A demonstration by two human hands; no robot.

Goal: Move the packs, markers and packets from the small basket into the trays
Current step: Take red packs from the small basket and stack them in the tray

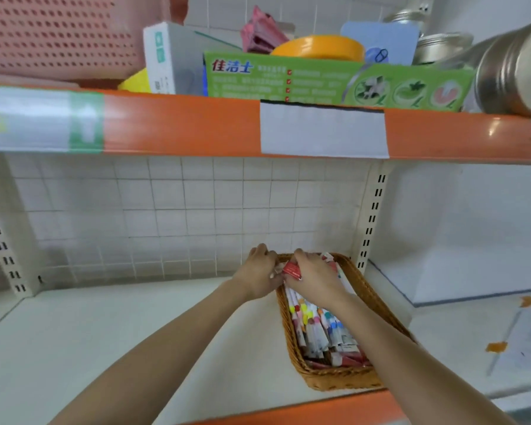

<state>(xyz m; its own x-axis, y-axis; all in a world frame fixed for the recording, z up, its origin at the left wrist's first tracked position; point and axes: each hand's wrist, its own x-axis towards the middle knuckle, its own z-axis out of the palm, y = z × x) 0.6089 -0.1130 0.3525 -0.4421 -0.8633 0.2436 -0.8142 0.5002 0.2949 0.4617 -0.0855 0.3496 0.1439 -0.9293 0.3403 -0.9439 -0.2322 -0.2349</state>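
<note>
A small brown wicker basket stands on the white lower shelf, right of centre. It is full of white markers with coloured caps, and red packets lie at its near end. Both my hands reach into its far end. My right hand curls its fingers round a red pack. My left hand sits at the basket's far left corner, its fingers curled against the same bundle of packs. The trays are out of view.
The lower shelf spreads wide to the left of the basket. An orange-edged upper shelf hangs overhead, carrying a green box, a pink crate, a tape roll and metal tins. A slotted upright stands just behind the basket.
</note>
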